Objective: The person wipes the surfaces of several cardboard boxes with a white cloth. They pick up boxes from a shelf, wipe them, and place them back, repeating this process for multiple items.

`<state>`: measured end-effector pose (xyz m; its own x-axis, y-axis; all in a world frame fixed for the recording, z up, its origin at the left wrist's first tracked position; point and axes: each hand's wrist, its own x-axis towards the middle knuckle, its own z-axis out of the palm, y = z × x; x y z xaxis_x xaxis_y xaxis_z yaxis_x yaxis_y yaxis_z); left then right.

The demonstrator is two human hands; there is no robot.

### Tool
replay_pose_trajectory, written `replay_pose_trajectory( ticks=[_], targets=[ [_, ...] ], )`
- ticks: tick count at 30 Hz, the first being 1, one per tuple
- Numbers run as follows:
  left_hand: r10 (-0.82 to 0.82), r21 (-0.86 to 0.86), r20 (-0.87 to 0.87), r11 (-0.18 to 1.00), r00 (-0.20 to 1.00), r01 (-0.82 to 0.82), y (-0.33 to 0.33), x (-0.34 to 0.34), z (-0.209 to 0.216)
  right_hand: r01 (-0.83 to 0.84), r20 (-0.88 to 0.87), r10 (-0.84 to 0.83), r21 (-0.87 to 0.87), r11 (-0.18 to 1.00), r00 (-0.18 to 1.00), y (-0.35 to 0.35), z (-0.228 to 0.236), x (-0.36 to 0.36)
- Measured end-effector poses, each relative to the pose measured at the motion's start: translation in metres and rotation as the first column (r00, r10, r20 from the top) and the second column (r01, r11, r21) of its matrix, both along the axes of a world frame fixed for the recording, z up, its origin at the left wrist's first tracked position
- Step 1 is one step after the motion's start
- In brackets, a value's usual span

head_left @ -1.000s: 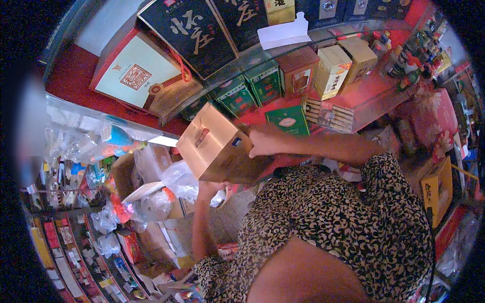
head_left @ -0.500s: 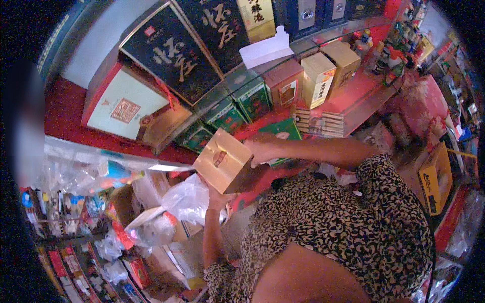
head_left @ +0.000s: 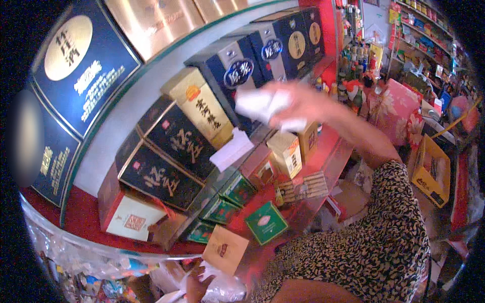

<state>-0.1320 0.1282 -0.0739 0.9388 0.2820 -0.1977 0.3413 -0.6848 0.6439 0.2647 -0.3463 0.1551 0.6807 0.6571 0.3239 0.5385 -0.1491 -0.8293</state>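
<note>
- Apparently grips a crumpled white cloth [head_left: 260, 103] in the right hand [head_left: 303, 103], fingers closed round it; looks so through heavy motion blur, so only likely.
- Holds that cloth at upper centre of the frame, against or just in front of the tall dark blue boxes [head_left: 237, 76]; cannot tell contact from a hover.
- Keeps the left hand [head_left: 194, 285] low at the bottom edge, left of centre, beside a clear plastic bag [head_left: 225, 290] and just under the tan box [head_left: 226, 248]; cannot tell whether clenched, slack or holding anything.
- Shows the tan box standing tilted at the front lip of the red shelf [head_left: 328, 151], near the green box [head_left: 266, 222]; seems set down there, with no clear grip on it.
- Suggests dusting under way up top and little finished: gives no visible difference between wiped and unwiped boxes, so leaves the gold box [head_left: 202, 106], the small cream box [head_left: 286, 154] and the lower black cartons as probably pending.
- Offers little room along the shelf: packs boxes edge to edge from lower left to upper right, with a white paper [head_left: 231, 149] wedged among them.
- Leaves open air only in front of the box faces, where the raised arm crosses from the right.
- Crowds the right side too, with a pink floral bag [head_left: 399, 108] and a yellow crate [head_left: 429, 171] close by.
- Puts the tan box near a drop-off at the shelf front.
</note>
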Motion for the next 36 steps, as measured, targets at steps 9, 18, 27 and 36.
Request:
replay_pose_trajectory(
  ticks=[9,18,27,36],
  targets=[
    [-0.702,0.503,0.327,0.696,0.633,0.513,-0.163,0.196,0.259,0.389,0.094,-0.590,0.666,0.636,0.802,-0.200,0.111,0.148],
    [-0.748,0.609,0.650,0.618,0.134,0.497,-0.376,0.470,0.407,0.414,-0.034,-0.690,0.821,0.394,0.723,-0.311,0.211,0.339],
    [-0.760,0.734,0.613,0.649,0.213,0.200,-0.464,0.677,0.438,0.560,-0.025,-0.868,0.773,0.298,0.496,-0.312,0.197,0.494],
    [-0.817,0.811,0.492,0.555,0.300,0.183,-0.485,0.681,0.419,0.463,-0.197,-0.571,0.807,0.367,0.797,-0.329,0.183,0.536]
  ],
)
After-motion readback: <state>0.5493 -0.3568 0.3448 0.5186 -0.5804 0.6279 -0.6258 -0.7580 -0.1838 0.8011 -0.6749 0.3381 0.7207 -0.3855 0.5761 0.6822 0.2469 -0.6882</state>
